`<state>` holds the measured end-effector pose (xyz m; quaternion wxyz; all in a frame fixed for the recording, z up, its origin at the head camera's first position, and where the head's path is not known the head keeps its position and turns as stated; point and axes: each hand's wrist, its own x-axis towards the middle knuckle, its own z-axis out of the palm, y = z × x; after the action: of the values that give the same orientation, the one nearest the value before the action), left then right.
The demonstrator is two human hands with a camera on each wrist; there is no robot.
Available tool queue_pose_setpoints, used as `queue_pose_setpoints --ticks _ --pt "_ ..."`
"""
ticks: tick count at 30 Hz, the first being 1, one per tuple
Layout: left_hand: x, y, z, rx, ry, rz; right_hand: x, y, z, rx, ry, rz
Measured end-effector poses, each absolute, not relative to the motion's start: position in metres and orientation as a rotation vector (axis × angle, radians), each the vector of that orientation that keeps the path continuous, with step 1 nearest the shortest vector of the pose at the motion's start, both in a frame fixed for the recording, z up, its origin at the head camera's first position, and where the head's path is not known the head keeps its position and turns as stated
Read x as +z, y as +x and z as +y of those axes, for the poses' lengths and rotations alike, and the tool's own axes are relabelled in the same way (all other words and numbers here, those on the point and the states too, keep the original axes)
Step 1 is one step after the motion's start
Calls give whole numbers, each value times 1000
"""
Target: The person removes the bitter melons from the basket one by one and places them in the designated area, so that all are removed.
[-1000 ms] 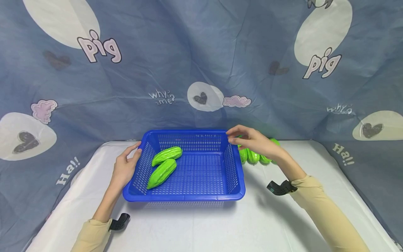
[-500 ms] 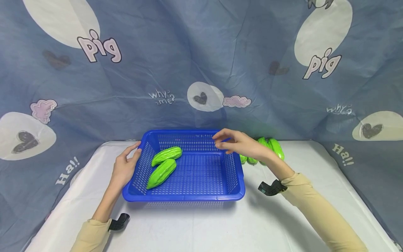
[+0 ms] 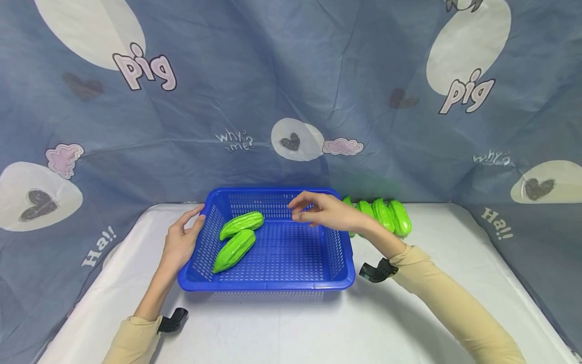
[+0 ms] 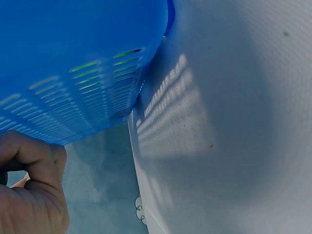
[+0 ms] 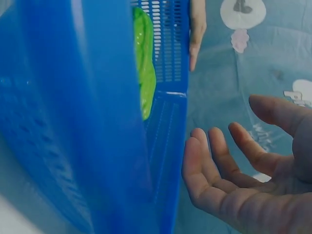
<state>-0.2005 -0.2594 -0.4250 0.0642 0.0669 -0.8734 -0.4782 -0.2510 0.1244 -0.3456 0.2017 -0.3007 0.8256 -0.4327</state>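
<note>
The blue plastic basket (image 3: 265, 286) sits on the white table with two glossy green bitter melons (image 3: 234, 251) in its left part. Against the basket's left rim rests my left hand (image 3: 179, 242), fingertips and thumb touching the outside. In the left wrist view, the fingers (image 4: 34, 161) are bent beside the slotted wall. My right hand (image 3: 334, 212) hovers over the right back part of the basket, holding nothing. Its fingers are loosely bent with the thumb apart, as the right wrist view shows.
Several more green bitter melons (image 3: 400, 218) lie in a row on the table behind and right of the basket, partly hidden by the right arm. A blue printed cloth (image 3: 291, 91) hangs behind the white table (image 3: 282, 328).
My right hand has moved left from the basket's right back corner to over its inside, uncovering more of the row of bitter melons. The left hand and basket have stayed still.
</note>
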Motion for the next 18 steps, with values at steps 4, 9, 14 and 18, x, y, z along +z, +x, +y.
queue_pose_setpoints --ticks 4,9,14,18 --pt "-424 -200 -259 -1437 202 -2635 -348 -251 117 -1188 -849 2288" --pt "-424 -199 -258 -1424 216 -2643 -345 -251 110 -1149 -865 2308" --pt "-424 -200 -259 -1421 216 -2646 -340 -252 106 -1127 -886 2308" --pt "-425 -200 -260 -1423 208 -2649 -339 -254 100 -1091 -910 2308"
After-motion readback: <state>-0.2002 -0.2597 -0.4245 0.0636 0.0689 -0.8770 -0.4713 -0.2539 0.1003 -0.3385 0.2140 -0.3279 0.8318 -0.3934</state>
